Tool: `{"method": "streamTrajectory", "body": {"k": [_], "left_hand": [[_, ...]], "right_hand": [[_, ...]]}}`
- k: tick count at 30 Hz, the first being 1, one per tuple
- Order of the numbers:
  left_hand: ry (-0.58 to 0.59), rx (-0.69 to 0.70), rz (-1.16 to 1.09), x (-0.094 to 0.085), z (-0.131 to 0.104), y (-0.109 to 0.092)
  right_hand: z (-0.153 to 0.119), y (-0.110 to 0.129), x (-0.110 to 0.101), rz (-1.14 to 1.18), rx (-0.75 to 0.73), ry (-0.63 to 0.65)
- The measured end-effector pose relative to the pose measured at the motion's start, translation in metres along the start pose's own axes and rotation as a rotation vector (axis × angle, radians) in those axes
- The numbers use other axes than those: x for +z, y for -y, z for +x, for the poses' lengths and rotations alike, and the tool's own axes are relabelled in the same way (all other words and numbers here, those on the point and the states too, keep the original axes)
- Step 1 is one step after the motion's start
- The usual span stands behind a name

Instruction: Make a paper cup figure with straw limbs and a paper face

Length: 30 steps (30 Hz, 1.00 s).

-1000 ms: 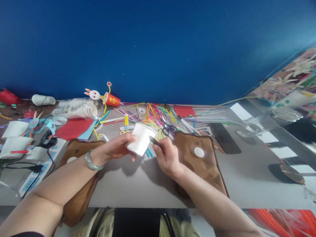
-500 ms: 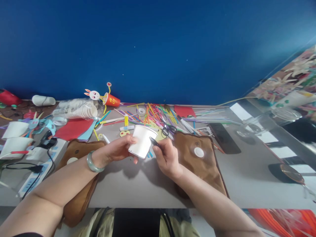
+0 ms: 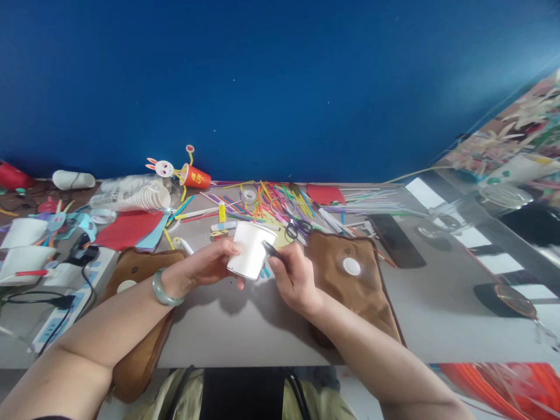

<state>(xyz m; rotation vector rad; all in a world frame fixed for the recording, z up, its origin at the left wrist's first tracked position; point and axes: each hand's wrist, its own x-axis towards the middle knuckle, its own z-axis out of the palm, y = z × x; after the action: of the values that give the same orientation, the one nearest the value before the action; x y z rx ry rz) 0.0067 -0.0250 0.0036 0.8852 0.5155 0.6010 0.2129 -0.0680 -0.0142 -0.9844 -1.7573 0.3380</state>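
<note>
A white paper cup is held tilted over the table by my left hand, the thumb on its near side and the fingers behind and below it. My right hand grips a slim black tool; its tip meets the cup's right side, and whether it is a pen or a blade I cannot tell. A pair of black-handled scissors lies behind my right hand. Just behind the cup are a glue stick and a small yellow box.
Brown pads lie under both forearms. Coloured pipe cleaners spread along the back. A red cup with a rabbit face, stacked paper cups and a power strip are at left; a dark phone lies at right.
The view has shifted very slightly, moving everything a little to the left. Both hands keep their hold, and the black tool stays against the cup's side.
</note>
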Motion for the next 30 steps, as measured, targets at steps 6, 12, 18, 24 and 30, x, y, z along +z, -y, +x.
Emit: {"method": "streamTrajectory", "body": {"k": [6,12,18,24,30], "left_hand": [[0.009,-0.005,-0.018,-0.001,0.001,0.001],[0.020,-0.015,-0.020,-0.007,0.002,0.003],[0.011,0.054,0.067,-0.004,0.003,0.000],[-0.292,0.340,0.534,0.003,0.004,-0.005],[-0.296,0.470,0.796,0.004,0.002,-0.005]], "right_hand": [[0.000,-0.001,0.000,-0.012,-0.001,-0.002],[0.001,0.000,0.001,0.001,0.040,0.016],[-0.006,-0.005,0.004,0.100,0.165,-0.072],[0.001,-0.007,0.007,0.406,0.312,-0.089],[0.009,-0.005,0.005,0.444,0.449,-0.014]]}}
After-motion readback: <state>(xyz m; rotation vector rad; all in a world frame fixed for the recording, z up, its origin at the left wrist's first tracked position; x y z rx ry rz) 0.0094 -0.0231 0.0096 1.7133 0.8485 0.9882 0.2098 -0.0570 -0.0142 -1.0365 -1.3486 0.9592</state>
